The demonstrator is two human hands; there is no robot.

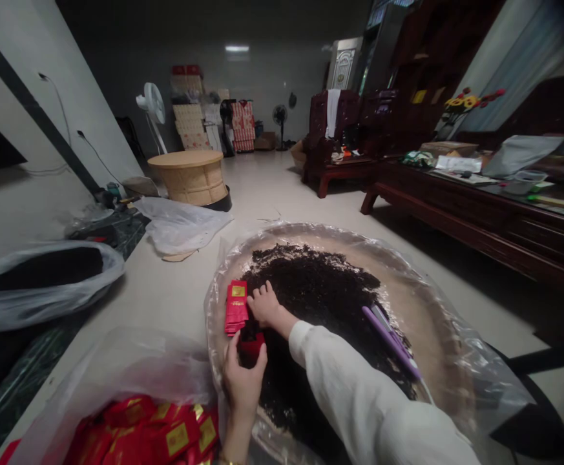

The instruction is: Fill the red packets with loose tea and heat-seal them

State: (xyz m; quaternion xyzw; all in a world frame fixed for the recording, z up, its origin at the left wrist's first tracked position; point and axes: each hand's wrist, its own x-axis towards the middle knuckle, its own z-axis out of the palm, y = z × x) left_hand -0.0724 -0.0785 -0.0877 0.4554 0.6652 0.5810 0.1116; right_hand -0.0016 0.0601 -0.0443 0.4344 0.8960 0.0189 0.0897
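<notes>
My left hand (243, 382) is curled round a small red box (252, 347), thumb on one side and fingers on the other. Dark material shows at its open top. Just beyond it, my right hand (265, 306) is bent over the dark heap, fingers curled down; whatever they hold is hidden. A stack of flat red packets (236, 305) with gold labels lies beside my right fingertips. Dark loose leaves, like dried tea (311, 284), spread across a large round tray (437, 329) lined with clear plastic. On the leaves' right side rests a purple-and-white handheld tool (392, 342) with a cord.
At lower left, a clear plastic bag (131, 361) holds many red packets (156, 429). A plastic-lined container of dark material (49, 268) stands at far left. A round wicker table (189, 177) is ahead, and a long dark wooden table (485, 213) stands at right.
</notes>
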